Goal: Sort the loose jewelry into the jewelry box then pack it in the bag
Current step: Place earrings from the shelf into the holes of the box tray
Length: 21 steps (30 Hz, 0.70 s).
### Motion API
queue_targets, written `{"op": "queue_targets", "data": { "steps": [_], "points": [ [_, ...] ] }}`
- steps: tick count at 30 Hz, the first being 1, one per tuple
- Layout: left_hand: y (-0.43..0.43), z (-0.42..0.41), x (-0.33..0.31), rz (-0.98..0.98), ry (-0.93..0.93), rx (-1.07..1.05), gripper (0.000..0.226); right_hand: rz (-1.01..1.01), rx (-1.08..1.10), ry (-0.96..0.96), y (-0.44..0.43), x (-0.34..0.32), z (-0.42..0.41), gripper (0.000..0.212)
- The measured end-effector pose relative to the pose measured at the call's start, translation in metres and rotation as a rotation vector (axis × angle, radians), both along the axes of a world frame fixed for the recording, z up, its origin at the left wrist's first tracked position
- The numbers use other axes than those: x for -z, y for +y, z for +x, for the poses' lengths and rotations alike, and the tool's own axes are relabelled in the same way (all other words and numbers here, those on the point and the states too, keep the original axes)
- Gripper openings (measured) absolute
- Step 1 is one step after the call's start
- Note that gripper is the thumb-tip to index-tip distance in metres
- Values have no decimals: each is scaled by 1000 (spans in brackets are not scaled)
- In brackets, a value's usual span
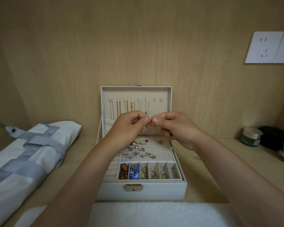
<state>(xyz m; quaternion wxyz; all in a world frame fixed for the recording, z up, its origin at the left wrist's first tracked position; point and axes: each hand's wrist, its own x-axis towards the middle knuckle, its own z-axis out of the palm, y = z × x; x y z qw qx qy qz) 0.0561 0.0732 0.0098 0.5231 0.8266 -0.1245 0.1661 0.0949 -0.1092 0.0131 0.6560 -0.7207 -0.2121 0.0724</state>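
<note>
Currently both hands are raised over the open white rectangular jewelry box (154, 191), in front of its upright lid (136, 94). Left hand (129, 126) and right hand (176, 128) both pinch one small gold hook earring (152, 122) between thumb and fingertips. Silver charms (138, 153) sit on the box's top tray. White-and-grey fabric bag (31, 153) lies left of the box. Second small earring (196, 158) lies loose on the wooden desk (211, 171), right of the box.

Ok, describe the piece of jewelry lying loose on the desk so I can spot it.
Start at the open white jewelry box in the middle of the wooden desk. Just right of it, on bare wood, lies a small thin metal piece. Unlike the rest, it rests on the desk itself, alone.
</note>
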Motion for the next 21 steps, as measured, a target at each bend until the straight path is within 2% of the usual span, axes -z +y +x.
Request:
{"op": "queue_targets", "data": {
  "steps": [4,7,11,16,18,21],
  "points": [
    [1,0,1,2,-22,3,11,2,-67,9,-1,-1,-1,26],
    [2,0,2,31,-47,13,16,-8,-71,0,-1,-1,-2,23],
    [4,3,5,59,-92,-41,8,18,-19,-29,3,0,-3,10],
    [6,4,7,176,-179,-185,7,8,49,-47,7,0,-4,11],
    [6,4,7,194,-175,-170,7,-21,82,-42,8,2,-4,18],
    [8,5,8,212,-123,-112,7,-34,97,-46,7,5,-2,15]
  ]
}}
